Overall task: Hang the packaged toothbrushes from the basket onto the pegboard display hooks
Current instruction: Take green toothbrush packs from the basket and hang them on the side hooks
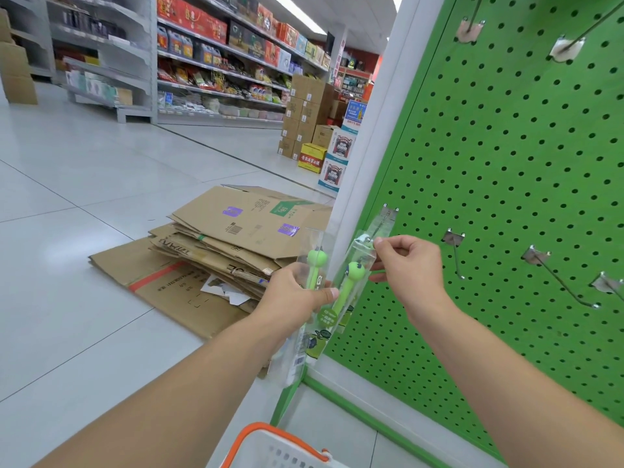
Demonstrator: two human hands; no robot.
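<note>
Two clear packages, each with a green toothbrush, stand upright in front of the green pegboard (pixel 506 170). My left hand (pixel 297 292) grips the left package (pixel 312 265) around its middle and also steadies the right one. My right hand (pixel 410 265) pinches the top of the right package (pixel 351 278) just at the tip of the leftmost low hook (pixel 385 219). More bare hooks (pixel 456 251) stick out to the right. The white basket (pixel 270 447) with an orange rim shows at the bottom edge; its contents are hidden.
A pile of flattened cardboard boxes (pixel 216 251) lies on the tiled floor left of the display's white post (pixel 371 136). Stocked store shelves (pixel 219 62) and stacked cartons (pixel 304 116) stand across the aisle. Two more hooks (pixel 567 49) sit high on the board.
</note>
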